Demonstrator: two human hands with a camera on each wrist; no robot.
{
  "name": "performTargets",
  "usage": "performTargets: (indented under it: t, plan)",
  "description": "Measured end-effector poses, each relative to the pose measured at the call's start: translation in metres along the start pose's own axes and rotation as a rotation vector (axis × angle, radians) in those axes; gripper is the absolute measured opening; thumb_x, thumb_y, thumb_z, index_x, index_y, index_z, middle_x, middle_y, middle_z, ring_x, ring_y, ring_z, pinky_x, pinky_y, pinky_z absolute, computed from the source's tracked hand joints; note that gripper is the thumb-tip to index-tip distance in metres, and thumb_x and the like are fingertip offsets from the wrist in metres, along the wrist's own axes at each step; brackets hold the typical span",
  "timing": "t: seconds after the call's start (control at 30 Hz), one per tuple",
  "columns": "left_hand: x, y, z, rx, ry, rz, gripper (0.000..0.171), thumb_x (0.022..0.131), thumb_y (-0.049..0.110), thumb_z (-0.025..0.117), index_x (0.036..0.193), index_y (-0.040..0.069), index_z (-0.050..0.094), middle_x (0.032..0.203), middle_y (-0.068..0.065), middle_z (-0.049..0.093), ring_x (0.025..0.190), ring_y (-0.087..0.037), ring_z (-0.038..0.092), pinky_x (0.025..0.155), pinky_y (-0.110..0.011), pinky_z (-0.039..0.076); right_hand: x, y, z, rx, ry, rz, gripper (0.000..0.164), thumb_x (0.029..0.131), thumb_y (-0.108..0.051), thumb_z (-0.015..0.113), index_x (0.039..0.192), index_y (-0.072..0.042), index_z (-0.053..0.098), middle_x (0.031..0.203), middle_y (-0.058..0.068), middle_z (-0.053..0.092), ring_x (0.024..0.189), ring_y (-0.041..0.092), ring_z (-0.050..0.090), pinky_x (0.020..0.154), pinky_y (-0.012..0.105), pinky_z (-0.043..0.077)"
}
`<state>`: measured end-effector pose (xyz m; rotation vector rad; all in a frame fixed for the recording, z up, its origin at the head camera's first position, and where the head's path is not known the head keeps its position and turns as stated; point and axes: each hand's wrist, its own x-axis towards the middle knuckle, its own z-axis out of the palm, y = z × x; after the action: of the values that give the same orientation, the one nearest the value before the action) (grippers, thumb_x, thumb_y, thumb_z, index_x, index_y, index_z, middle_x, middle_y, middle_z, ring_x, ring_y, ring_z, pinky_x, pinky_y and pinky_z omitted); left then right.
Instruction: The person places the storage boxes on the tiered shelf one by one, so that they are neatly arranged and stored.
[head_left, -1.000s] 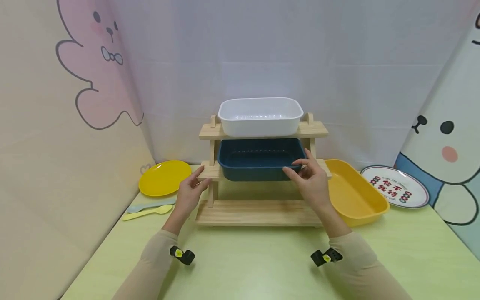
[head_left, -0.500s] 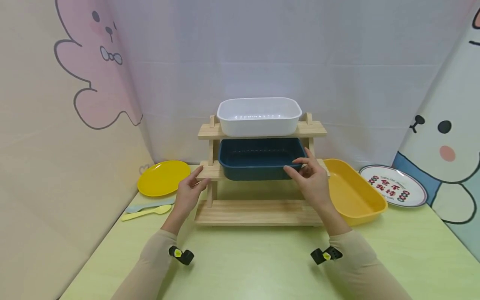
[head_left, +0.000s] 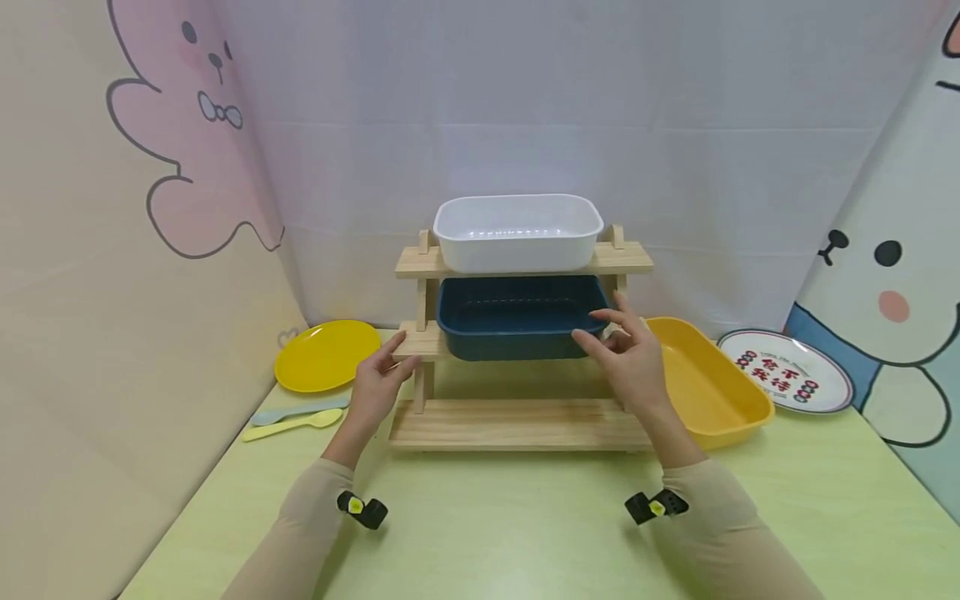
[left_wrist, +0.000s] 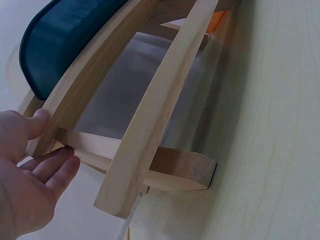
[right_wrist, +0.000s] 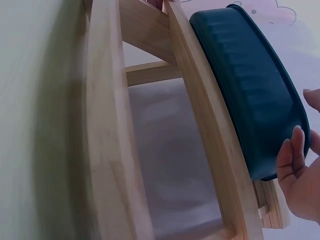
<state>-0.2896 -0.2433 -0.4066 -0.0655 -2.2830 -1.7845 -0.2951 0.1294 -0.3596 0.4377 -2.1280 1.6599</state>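
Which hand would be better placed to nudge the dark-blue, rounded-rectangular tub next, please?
Probably the right hand: it is beside the tub, whereas the left hand holds the pale wooden tiered stand.

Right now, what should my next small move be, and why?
Probably move your right grip from the blue bin to the yellow bin: the white bin is on the top shelf, blue on the middle shelf, and the bottom shelf holds none.

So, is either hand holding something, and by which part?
The left hand holds the tiered wooden rack by the middle shelf's left end. I cannot tell whether the right hand grips the dark blue bin by its right end.
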Motion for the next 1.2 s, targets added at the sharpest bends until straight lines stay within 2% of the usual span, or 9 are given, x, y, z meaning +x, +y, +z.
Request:
performTargets:
  t: [0.2,0.37,0.5,0.6,0.7,0.8,0.9,1.03,1.2]
  plan:
    - [0.0,0.002,0.001,-0.009,-0.007,-0.002,0.061,0.096,0.026,0.07,0.151,0.014,0.046,0.132,-0.021,0.062,0.116,-0.03,0.064,0.092,-0.029,0.055,-0.001,-0.013,-0.025,-0.021,0.032,0.0,0.038,0.092,-0.015,0.075,0.125,0.001,0.064,0.162,0.004,0.03,0.058,0.009,0.05,0.048,0.013,0.04]
    - [0.001,0.003,-0.002,-0.009,-0.005,0.014,0.061,0.096,0.026,0.07,0.151,0.014,0.046,0.128,-0.021,0.064,0.114,-0.03,0.065,0.092,-0.03,0.055,0.0,-0.015,-0.064,-0.075,0.146,-0.062,0.035,0.092,-0.016,0.074,0.123,-0.002,0.066,0.158,0.001,0.039,0.056,0.008,0.048,0.047,0.013,0.039]
    - [0.002,0.002,-0.005,-0.006,-0.008,0.029,0.061,0.096,0.026,0.069,0.151,0.013,0.046,0.126,-0.022,0.065,0.113,-0.03,0.066,0.091,-0.028,0.055,-0.003,-0.004,-0.104,-0.14,0.244,-0.033,0.031,0.091,-0.014,0.075,0.12,-0.005,0.068,0.155,0.001,0.043,0.055,0.006,0.049,0.048,0.01,0.041]
    - [0.002,0.0,-0.006,-0.003,-0.002,0.031,0.061,0.096,0.024,0.069,0.151,0.012,0.046,0.127,-0.024,0.064,0.113,-0.03,0.066,0.09,-0.026,0.055,-0.006,0.015,-0.135,-0.234,0.264,0.016,0.032,0.091,-0.016,0.076,0.12,-0.006,0.068,0.154,0.001,0.045,0.055,0.004,0.049,0.049,0.008,0.041]
    - [0.0,-0.003,-0.006,-0.005,0.006,0.018,0.06,0.096,0.023,0.069,0.151,0.012,0.046,0.127,-0.024,0.064,0.113,-0.03,0.065,0.088,-0.025,0.056,-0.011,0.041,-0.171,-0.331,0.203,0.095,0.036,0.092,-0.024,0.076,0.123,-0.007,0.067,0.147,-0.002,0.052,0.059,0.003,0.049,0.052,0.007,0.043]
    - [-0.001,-0.004,-0.006,-0.002,-0.004,0.006,0.061,0.097,0.023,0.068,0.152,0.012,0.045,0.129,-0.023,0.063,0.114,-0.03,0.065,0.089,-0.025,0.055,-0.02,0.066,-0.206,-0.402,0.073,0.203,0.044,0.093,-0.034,0.073,0.127,-0.008,0.064,0.128,-0.016,0.058,0.07,-0.004,0.053,0.058,0.008,0.048]
    - [-0.002,-0.004,-0.005,-0.003,-0.008,0.009,0.061,0.097,0.024,0.068,0.152,0.013,0.045,0.128,-0.024,0.063,0.114,-0.03,0.065,0.09,-0.026,0.055,-0.03,0.089,-0.23,-0.444,-0.057,0.301,0.051,0.095,-0.042,0.069,0.13,-0.007,0.061,0.108,-0.029,0.054,0.082,-0.009,0.056,0.066,0.011,0.052]
    - [0.0,-0.003,-0.004,-0.001,-0.009,0.02,0.061,0.096,0.026,0.069,0.152,0.014,0.045,0.128,-0.023,0.063,0.113,-0.029,0.065,0.089,-0.025,0.055,-0.04,0.109,-0.24,-0.444,-0.183,0.357,0.057,0.096,-0.041,0.067,0.134,0.0,0.056,0.1,-0.027,0.059,0.083,0.0,0.058,0.067,0.017,0.052]
    - [0.002,-0.004,-0.001,-0.009,-0.021,0.015,0.061,0.096,0.027,0.069,0.152,0.016,0.046,0.127,-0.023,0.064,0.113,-0.029,0.065,0.09,-0.024,0.055,-0.051,0.122,-0.245,-0.401,-0.285,0.355,0.056,0.098,-0.033,0.067,0.143,-0.005,0.052,0.107,-0.022,0.063,0.085,0.01,0.058,0.067,0.025,0.051]
